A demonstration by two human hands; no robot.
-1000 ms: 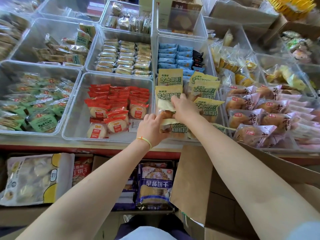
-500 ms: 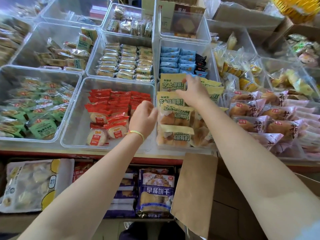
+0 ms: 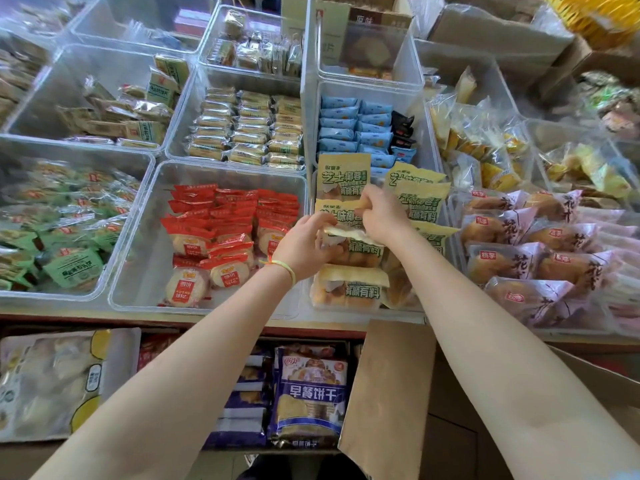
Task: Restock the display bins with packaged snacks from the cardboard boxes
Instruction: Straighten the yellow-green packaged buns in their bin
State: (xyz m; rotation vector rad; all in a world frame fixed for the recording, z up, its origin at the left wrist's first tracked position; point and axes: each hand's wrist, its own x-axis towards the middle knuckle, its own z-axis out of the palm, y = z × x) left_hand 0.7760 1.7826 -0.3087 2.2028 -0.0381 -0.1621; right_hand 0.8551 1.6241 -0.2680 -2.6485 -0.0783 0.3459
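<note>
Yellow-green coconut bread packs fill a clear display bin in the front row, some upright, some lying flat. My left hand and my right hand meet over the middle of this bin, both gripping the pale top edge of one bread pack. Another pack lies flat at the bin's front. An open cardboard box stands below my right forearm, its flap raised; its contents are hidden.
A bin of red round-cake packs sits left of the bread bin, and pink bread packs sit to the right. Green packs are far left, blue packs behind. Biscuit bags sit on the lower shelf.
My right hand came back from the rear of the bin toward the middle. My left hand moved right to meet it, and both now grip one pack.
</note>
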